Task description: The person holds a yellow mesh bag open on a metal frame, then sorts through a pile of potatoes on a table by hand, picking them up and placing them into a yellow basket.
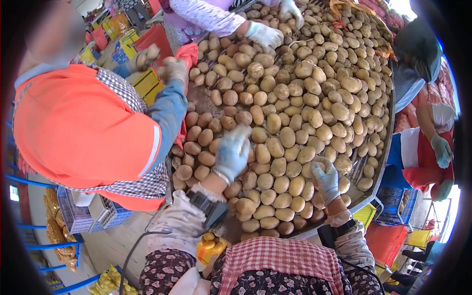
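My left hand, in a pale blue-and-white glove, is over the potatoes left of the middle, smeared by motion; whether it holds one cannot be told. My right hand, gloved alike, rests on the potatoes near the right front, its fingers apart and slightly bent; no held potato shows. Many brown and tan potatoes cover the metal-edged sorting table before me. Dark devices with cables are strapped to both my wrists.
Close on my left, a co-worker in an orange vest reaches beside a red bag. Across the table, another person's gloved hand touches potatoes. More people stand at right. Blue crates and blue rails flank the table.
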Demonstrator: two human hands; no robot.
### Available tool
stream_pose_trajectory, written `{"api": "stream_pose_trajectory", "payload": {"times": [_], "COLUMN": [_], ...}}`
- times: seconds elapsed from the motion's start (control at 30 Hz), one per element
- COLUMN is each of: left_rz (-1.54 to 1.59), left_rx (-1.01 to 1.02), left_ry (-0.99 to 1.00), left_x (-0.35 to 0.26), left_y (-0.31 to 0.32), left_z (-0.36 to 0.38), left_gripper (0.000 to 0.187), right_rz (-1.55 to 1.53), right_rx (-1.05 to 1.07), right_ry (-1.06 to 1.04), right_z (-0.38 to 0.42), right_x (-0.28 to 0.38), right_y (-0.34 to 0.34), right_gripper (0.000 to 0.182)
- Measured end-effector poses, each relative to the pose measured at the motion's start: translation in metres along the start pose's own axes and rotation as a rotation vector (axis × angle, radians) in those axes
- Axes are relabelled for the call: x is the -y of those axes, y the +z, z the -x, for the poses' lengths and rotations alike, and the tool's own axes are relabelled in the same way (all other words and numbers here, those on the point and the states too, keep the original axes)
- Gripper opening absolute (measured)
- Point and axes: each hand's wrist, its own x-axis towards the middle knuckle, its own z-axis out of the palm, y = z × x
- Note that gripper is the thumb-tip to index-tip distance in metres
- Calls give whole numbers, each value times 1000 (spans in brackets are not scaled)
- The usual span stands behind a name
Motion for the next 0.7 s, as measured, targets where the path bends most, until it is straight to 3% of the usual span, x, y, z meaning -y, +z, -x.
{"api": "stream_pose_trajectory", "payload": {"times": [0.07, 0.1, 0.13, 0.17, 0.2, 0.27, 0.33, 0.4, 0.43, 0.47, 0.53, 0.57, 0.6, 0.63, 0.67, 0.7], "left_rz": [-399, -401, -512, -619, -621, -580, -553, -91, -4, 80, 230, 306, 377, 364, 227, 89], "left_rx": [-11, -20, 219, 456, 437, 483, 385, 146, -33, -193, 59, 32, 2, -4, 72, 145], "left_ry": [-213, -198, -337, -478, -466, -584, -540, -584, -484, -391, -175, 39, 261, 266, 85, -93], "left_x": [35, 45, 54, 61, 65, 70, 77, 71, 61, 41, -31, -57, -71, -65, -52, -37], "left_y": [13, 14, 16, 17, 16, 17, 11, 1, 5, 11, 7, 13, 16, 11, 5, -2], "left_z": [-28, -44, -59, -71, -81, -87, -83, -73, -67, -58, -44, -36, -30, -27, -23, -19], "left_gripper": [47, 47, 52, 57, 57, 57, 52, 41, 37, 33, 33, 32, 31, 31, 33, 35], "right_rz": [67, 256, 449, 522, 517, 433, 383, -341, -766, -764, -1252, -1320, -1320, -570, 204, 130], "right_rx": [6, 27, 46, -71, -86, 70, 61, 295, 493, 495, 411, 656, 674, 401, 68, 68], "right_ry": [-76, -94, -112, -190, -206, -117, -157, -151, 111, 120, 356, 440, 437, -158, -685, -618], "right_z": [2, 4, 6, -1, 0, 7, 3, -4, -2, 6, 21, 23, 22, 20, 20, 28], "right_x": [5, 13, 17, -16, -5, 16, -2, -16, -16, 0, 47, 72, 65, 48, 37, 47], "right_y": [12, 18, 20, 26, 25, 18, 11, -2, -8, -3, 20, 22, 26, 27, 28, 22], "right_gripper": [37, 39, 42, 45, 45, 50, 49, 43, 42, 42, 53, 53, 53, 54, 55, 57]}}
